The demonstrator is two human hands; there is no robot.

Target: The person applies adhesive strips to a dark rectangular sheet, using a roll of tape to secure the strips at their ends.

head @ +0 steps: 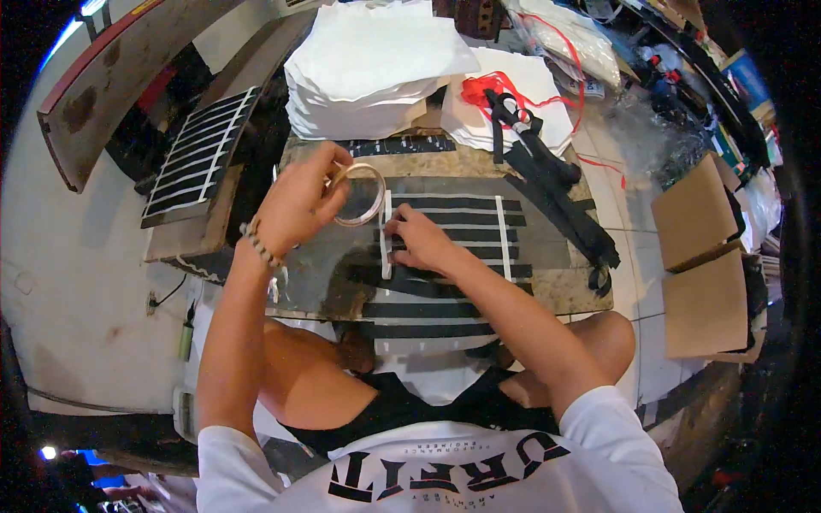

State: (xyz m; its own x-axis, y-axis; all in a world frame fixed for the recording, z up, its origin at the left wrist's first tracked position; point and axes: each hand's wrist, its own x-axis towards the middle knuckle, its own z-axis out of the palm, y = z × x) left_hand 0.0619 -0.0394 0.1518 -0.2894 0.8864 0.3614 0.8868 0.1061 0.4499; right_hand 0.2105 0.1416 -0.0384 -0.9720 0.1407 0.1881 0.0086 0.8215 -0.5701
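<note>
My left hand holds a roll of tape by its ring, raised above the left part of the work board. Below and to the right, my right hand has its fingers on a white tape strip, which runs across the left ends of several black fabric strips. These strips lie side by side in rows on a pale sheet, which hangs over the board's near edge. A second white tape strip crosses their right ends. My fingers hide part of the left tape strip.
Stacked white sheets stand behind the board. Red ribbon and a bundle of black strips lie to the right. At the left, a taped panel of black strips leans on a box. Cardboard boxes sit on the floor.
</note>
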